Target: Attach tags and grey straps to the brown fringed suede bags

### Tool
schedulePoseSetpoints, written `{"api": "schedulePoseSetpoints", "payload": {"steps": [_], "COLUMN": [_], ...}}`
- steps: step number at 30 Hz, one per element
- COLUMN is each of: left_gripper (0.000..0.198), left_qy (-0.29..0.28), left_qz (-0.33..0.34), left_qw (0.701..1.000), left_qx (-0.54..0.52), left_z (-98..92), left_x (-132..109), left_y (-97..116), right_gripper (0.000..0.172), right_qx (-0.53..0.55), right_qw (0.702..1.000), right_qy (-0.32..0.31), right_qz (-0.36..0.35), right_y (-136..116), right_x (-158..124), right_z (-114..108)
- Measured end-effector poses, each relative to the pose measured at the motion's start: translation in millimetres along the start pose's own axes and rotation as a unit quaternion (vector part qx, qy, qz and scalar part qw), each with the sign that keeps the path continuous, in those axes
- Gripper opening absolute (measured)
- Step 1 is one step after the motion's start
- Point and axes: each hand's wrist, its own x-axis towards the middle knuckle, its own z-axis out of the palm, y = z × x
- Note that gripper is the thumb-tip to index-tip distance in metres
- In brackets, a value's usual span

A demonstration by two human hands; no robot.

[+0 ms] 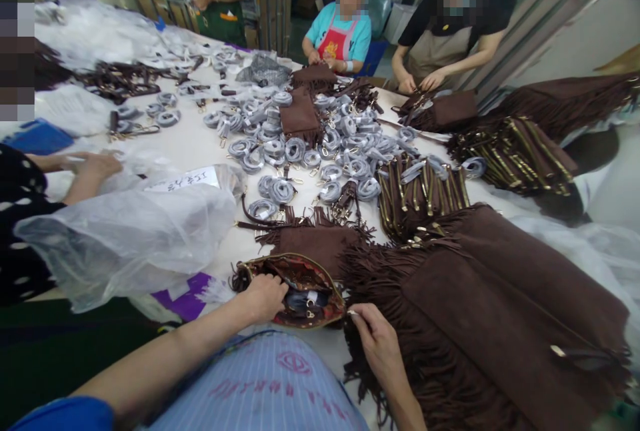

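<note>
A small brown fringed bag (320,244) lies open in front of me, its patterned lining (300,278) showing. My left hand (264,296) is closed on the near rim of the opening. Inside the bag sits a coiled grey-wrapped strap (307,301). My right hand (377,341) pinches the bag's right end beside the zipper, fingers together. A stack of brown fringed bags (500,311) lies right of that hand.
Several grey-wrapped strap coils (295,148) cover the middle of the white table (195,144). A large clear plastic bag (135,231) lies left, under another person's hand (95,168). Zippered bags (420,198) are stacked beyond. Three people work at the far edge.
</note>
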Motion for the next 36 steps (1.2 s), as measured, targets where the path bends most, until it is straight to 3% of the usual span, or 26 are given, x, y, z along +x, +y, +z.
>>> {"api": "schedulePoseSetpoints", "payload": {"steps": [2,4,7,8,10,12,14,17,23,27,29,32,34,36], "left_gripper": [0.017,0.028,0.043,0.046,0.049,0.044,0.032,0.018,0.015,0.014,0.010,0.016,0.023,0.026], "left_qy": [0.006,0.072,0.181,0.178,0.121,0.079,0.088,0.127,0.222,0.197,0.163,0.136,0.127,0.123], "left_qz": [0.055,0.085,0.005,-0.034,-0.077,-0.061,-0.030,-0.045,-0.050,-0.084,-0.091,-0.077,-0.054,-0.030], "left_qw": [0.996,0.983,0.969,0.971,0.978,0.976,0.966,0.956,0.938,0.913,0.904,0.891,0.891,0.892], "left_qx": [-0.068,-0.146,-0.167,-0.156,-0.152,-0.193,-0.241,-0.261,-0.262,-0.346,-0.385,-0.426,-0.432,-0.434], "left_z": [-12.9,-27.1,-37.4,-36.4,-29.3,-19.1,-10.2,-4.2,-10.6,-11.9,-13.3,-20.7,-27.7,-33.5], "left_x": [-7,-13,-24,-28,-35,-40,-42,-39,-44,-52,-55,-62,-65,-68], "left_y": [-6,-18,-48,-59,-79,-91,-94,-89,-78,-74,-69,-60,-53,-49], "right_gripper": [0.032,0.032,0.032,0.032,0.032,0.032,0.032,0.032,0.035,0.042,0.044,0.037,0.028,0.029], "right_qx": [-0.012,-0.021,-0.039,-0.045,-0.060,-0.078,-0.093,-0.107,-0.128,-0.159,-0.190,-0.188,-0.100,-0.007], "right_qw": [1.000,0.999,0.998,0.998,0.997,0.996,0.995,0.992,0.980,0.980,0.973,0.966,0.977,0.974], "right_qy": [0.018,0.035,0.043,0.042,0.038,0.031,0.023,0.026,0.127,0.097,0.103,0.131,0.060,-0.042], "right_qz": [-0.003,-0.001,-0.001,-0.004,-0.012,-0.023,-0.035,-0.054,-0.079,-0.075,-0.079,-0.121,-0.179,-0.220], "right_y": [6,13,22,25,29,30,30,27,25,25,14,-27,-64,-98], "right_x": [-1,-2,-1,0,2,4,6,5,11,19,22,26,30,37], "right_z": [0,0,0,-1,-1,-1,-2,-5,-20,-22,-17,1,20,44]}}
